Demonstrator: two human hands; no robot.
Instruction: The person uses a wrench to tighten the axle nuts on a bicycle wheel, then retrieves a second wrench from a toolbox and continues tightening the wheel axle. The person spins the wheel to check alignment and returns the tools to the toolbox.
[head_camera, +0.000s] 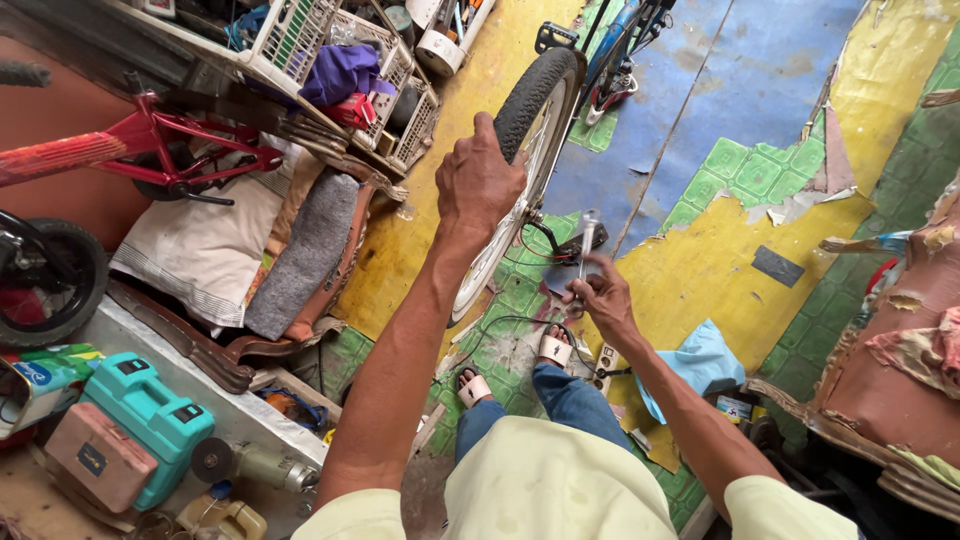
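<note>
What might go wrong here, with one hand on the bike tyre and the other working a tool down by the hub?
The left hand alone steadies the bicycle wheel; if it rolls or tips, the metal tool in the right hand may slip off near the hub. The person's feet in open sandals are right beneath, so a dropped tool could hit toes. A loose cable lies by the feet and might snag.

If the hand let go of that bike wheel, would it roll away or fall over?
Probably tip sideways: the bicycle wheel stands upright on its thin edge, steadied on top by the left hand. Its round knobbly tyre could roll a bit first. It looks stiff, not floppy.
</note>
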